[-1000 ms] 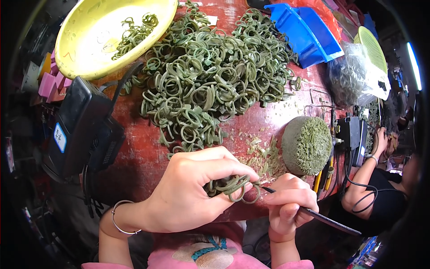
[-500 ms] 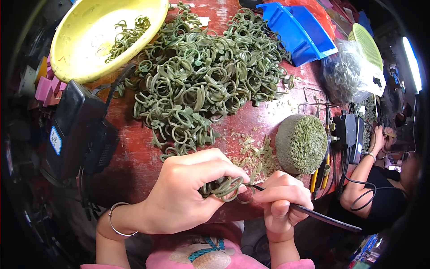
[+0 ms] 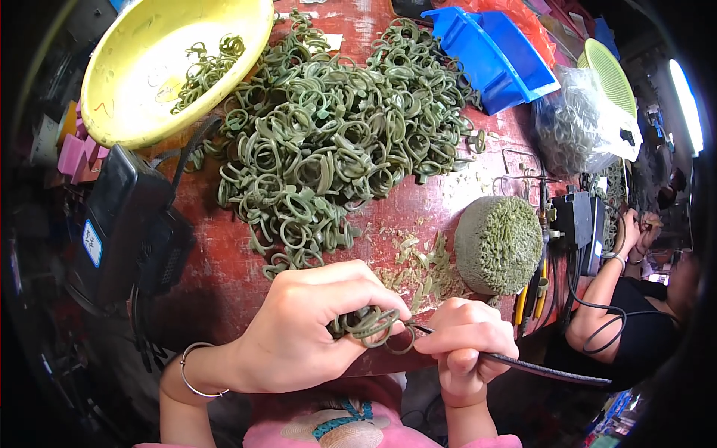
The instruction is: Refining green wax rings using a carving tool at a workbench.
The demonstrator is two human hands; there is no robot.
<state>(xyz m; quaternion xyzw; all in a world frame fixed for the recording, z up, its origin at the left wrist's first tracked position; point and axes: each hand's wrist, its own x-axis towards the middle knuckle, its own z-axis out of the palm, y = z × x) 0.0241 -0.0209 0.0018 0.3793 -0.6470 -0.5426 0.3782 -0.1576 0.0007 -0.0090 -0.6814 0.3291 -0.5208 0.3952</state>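
Observation:
My left hand (image 3: 299,328) is closed around a small bunch of green rings (image 3: 367,324), likely wax; one of them juts out at the fingertips, towards my right hand. My right hand (image 3: 470,340) grips a slim dark hand tool (image 3: 553,370). Its thin tip touches or nearly touches the jutting ring; I cannot tell which. The tool's long end slants down to the right, past my wrist. Beyond my hands lies a big heap of similar green rings (image 3: 336,142).
Pale green shavings (image 3: 422,269) lie beside a round, rough-topped green block (image 3: 497,246). A yellow basin (image 3: 112,119) holds more rings. A black device (image 3: 123,209) stands left; blue trays (image 3: 493,63), a plastic bag (image 3: 571,123) and corded tools lie right. Another person's arm (image 3: 597,299) is at far right.
My right hand and the tool have shifted slightly down, and the tool's tip sits a little lower. The ring at my left fingertips now shows more of its loop. My view has moved slightly.

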